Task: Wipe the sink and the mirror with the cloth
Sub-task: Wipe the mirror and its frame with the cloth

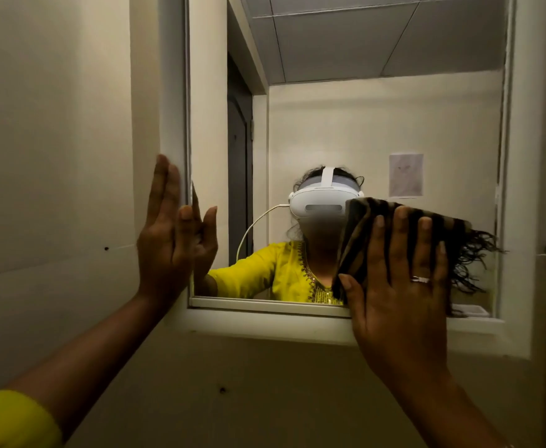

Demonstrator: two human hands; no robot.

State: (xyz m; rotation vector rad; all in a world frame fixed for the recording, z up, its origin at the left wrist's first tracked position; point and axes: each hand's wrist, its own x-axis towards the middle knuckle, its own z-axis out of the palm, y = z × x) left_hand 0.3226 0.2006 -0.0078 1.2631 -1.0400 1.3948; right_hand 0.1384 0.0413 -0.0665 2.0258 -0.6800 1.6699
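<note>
Now the right hand (pixel 401 286) presses a dark brown striped, fringed cloth (pixel 362 234) flat against the white-framed wall mirror (pixel 378 124), near its lower right corner, fingers spread. The left hand (pixel 165 240) rests flat and empty on the mirror's left frame edge.

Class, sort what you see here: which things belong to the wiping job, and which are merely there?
Part of the job:
- striped cloth
- mirror
- right hand, pressing the cloth flat on the glass
- left hand, flat against the mirror's left frame

Just there:
- paper sheet on the reflected wall
- reflected door
</note>
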